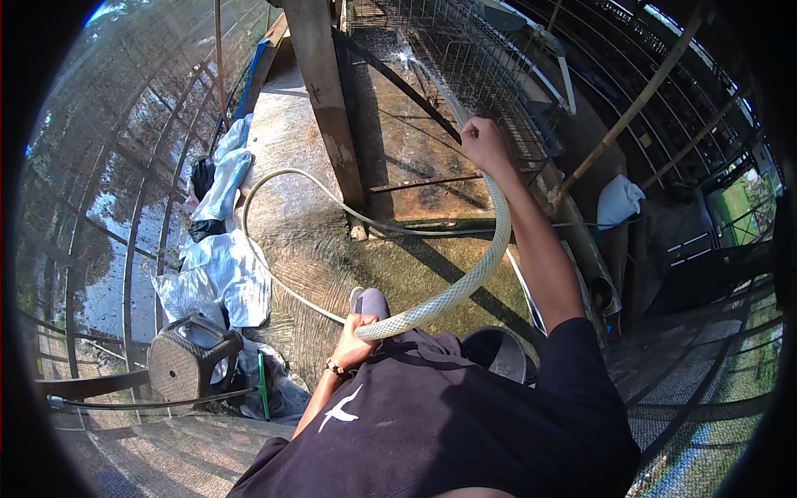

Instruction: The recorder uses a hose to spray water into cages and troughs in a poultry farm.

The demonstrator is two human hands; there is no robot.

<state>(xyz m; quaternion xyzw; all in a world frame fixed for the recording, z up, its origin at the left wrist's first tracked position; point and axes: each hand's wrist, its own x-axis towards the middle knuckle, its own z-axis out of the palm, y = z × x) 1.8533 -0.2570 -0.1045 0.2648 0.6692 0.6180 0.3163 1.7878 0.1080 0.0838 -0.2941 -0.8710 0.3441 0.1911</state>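
Note:
A clear braided hose (457,297) bends across in front of my body. Near its upper end my right hand (487,144) grips it, arm stretched forward. Water (445,87) shoots from that end and splashes on the concrete beside a wire cage (479,56). Down at my waist, my left hand (356,339) is closed around the lower stretch of the hose. From there a thinner-looking length loops over the wet concrete floor (299,230) and passes behind the foot of a post (324,106). The hose's outlet is largely hidden by my right hand.
White plastic sacks (240,277) lie along the left edge by a netted fence (134,249). A woven-pattern stool (187,361) and a green squeegee (263,386) are at lower left. A black bucket (495,352) stands close on my right. A bamboo pole (629,99) slants at right, near a white sack (619,200).

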